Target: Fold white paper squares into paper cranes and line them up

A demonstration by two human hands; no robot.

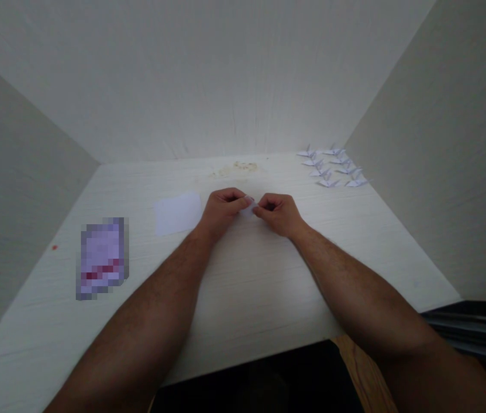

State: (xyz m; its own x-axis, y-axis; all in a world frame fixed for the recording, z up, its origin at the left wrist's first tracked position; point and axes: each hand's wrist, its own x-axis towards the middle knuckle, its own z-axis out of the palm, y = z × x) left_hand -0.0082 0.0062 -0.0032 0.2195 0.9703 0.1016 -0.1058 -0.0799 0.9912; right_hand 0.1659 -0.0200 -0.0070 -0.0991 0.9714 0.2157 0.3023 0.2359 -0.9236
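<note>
Between my two hands is a small piece of folded white paper, pinched from both sides just above the table. My left hand grips its left side between thumb and fingers. On the other side, the thumb and fingertips of my right hand close on its right edge. Much of the paper is hidden behind the fingers, so its exact shape does not show. Left of my left hand, flat white paper lies on the table. Several folded paper cranes stand in two rows at the back right.
The pale table is bounded by a back wall and side walls. A blurred-out purple packet lies at the left, near a small red spot. Yellowish marks show near the back wall. Dark rails are at lower right.
</note>
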